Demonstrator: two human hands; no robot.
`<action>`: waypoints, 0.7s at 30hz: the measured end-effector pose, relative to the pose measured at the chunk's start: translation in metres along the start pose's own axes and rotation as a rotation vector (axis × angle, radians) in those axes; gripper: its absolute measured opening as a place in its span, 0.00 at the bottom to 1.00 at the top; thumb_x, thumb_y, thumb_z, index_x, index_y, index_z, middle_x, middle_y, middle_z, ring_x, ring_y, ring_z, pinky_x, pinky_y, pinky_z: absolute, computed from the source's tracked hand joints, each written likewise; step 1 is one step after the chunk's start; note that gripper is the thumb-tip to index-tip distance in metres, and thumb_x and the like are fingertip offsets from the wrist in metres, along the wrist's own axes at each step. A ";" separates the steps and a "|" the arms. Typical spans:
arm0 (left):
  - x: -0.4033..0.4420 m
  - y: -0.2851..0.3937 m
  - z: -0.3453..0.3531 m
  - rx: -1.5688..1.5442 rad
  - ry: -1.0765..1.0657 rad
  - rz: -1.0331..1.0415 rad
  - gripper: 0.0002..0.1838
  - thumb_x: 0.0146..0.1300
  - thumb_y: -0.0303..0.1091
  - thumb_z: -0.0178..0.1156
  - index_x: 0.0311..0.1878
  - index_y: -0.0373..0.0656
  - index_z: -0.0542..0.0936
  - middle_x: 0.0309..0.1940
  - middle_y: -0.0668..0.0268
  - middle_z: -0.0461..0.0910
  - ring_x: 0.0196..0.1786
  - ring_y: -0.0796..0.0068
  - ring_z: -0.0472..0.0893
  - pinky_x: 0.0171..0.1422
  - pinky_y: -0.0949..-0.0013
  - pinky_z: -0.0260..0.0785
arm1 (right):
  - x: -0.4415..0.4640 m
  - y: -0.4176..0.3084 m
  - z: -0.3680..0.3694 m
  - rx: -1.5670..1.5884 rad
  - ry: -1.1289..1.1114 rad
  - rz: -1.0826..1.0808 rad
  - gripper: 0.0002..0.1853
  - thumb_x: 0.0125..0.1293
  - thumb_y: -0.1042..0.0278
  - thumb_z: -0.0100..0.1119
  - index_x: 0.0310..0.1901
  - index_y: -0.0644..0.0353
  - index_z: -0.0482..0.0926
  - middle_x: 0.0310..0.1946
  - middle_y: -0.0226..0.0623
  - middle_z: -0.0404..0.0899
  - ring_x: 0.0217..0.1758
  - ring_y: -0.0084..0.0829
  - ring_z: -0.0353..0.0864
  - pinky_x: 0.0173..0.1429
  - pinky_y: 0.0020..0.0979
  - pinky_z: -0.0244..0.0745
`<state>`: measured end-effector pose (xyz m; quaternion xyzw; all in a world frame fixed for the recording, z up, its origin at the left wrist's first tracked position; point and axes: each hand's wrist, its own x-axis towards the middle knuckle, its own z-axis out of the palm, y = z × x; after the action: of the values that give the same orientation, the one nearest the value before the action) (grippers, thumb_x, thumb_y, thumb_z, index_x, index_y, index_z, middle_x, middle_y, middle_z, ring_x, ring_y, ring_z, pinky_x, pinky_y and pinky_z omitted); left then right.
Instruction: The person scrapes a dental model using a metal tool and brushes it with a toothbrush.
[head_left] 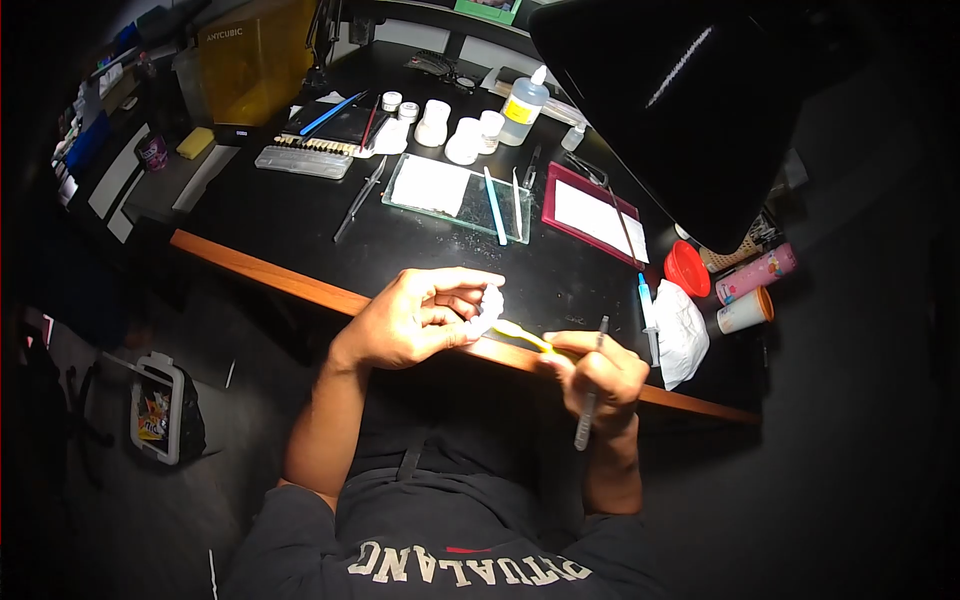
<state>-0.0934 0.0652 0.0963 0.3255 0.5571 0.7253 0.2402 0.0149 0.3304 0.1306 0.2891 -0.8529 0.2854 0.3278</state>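
My left hand is closed around a small white dental model, held above the table's front edge. Thumb and fingers grip it from its left side and hide part of it. Opposite it, my right hand pinches a yellow toothbrush whose pale head reaches toward the model; whether the two touch, I cannot tell. A slim grey pen-like tool is also held in the right hand, slanting across the fingers.
On the black table lie a glass slab with white paper and tools, tweezers, a maroon tray, white jars and a dropper bottle. At right are a syringe, crumpled white tissue, red bowl and paper cup.
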 end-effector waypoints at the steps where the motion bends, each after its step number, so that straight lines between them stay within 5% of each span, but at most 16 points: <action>1: 0.000 0.002 0.000 0.012 -0.023 -0.009 0.31 0.70 0.20 0.71 0.76 0.35 0.77 0.55 0.62 0.87 0.57 0.77 0.86 0.64 0.72 0.82 | 0.005 0.000 0.006 -0.025 -0.021 -0.037 0.22 0.60 0.81 0.82 0.26 0.63 0.70 0.39 0.53 0.92 0.35 0.41 0.95 0.38 0.34 0.91; 4: 0.003 0.002 0.001 -0.017 -0.056 -0.022 0.32 0.69 0.19 0.71 0.76 0.33 0.77 0.54 0.61 0.88 0.53 0.78 0.87 0.61 0.73 0.82 | 0.017 0.008 0.007 -0.181 -0.041 -0.124 0.19 0.60 0.80 0.83 0.26 0.65 0.74 0.39 0.50 0.93 0.32 0.39 0.94 0.35 0.32 0.88; 7: 0.004 0.000 -0.002 -0.010 -0.114 0.015 0.32 0.68 0.18 0.71 0.76 0.32 0.77 0.55 0.59 0.89 0.48 0.81 0.85 0.55 0.76 0.81 | 0.015 0.019 0.000 -0.176 0.048 0.030 0.16 0.60 0.82 0.81 0.27 0.66 0.77 0.38 0.50 0.93 0.33 0.40 0.93 0.35 0.33 0.88; 13: 0.004 -0.004 0.005 0.151 0.014 0.064 0.32 0.64 0.17 0.69 0.73 0.30 0.80 0.48 0.60 0.90 0.39 0.89 0.80 0.42 0.81 0.75 | 0.014 0.018 0.007 -0.072 -0.005 -0.026 0.16 0.58 0.82 0.83 0.27 0.66 0.78 0.36 0.49 0.93 0.34 0.39 0.95 0.37 0.31 0.89; 16: 0.006 0.008 0.005 0.260 0.003 -0.046 0.35 0.63 0.17 0.69 0.76 0.31 0.78 0.48 0.59 0.89 0.40 0.88 0.80 0.46 0.82 0.76 | 0.013 0.021 0.006 -0.140 0.007 0.095 0.15 0.59 0.81 0.83 0.28 0.66 0.79 0.37 0.47 0.93 0.30 0.36 0.92 0.32 0.29 0.83; 21: 0.009 -0.005 0.012 0.368 0.102 0.117 0.30 0.58 0.20 0.70 0.67 0.32 0.83 0.39 0.63 0.90 0.33 0.95 0.76 0.39 0.82 0.72 | 0.010 0.025 0.011 0.062 0.038 0.043 0.22 0.57 0.81 0.85 0.23 0.63 0.73 0.38 0.49 0.93 0.30 0.36 0.93 0.32 0.29 0.85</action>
<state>-0.0907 0.0804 0.0950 0.3586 0.6718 0.6394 0.1057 -0.0126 0.3369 0.1236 0.2754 -0.8432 0.3243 0.3286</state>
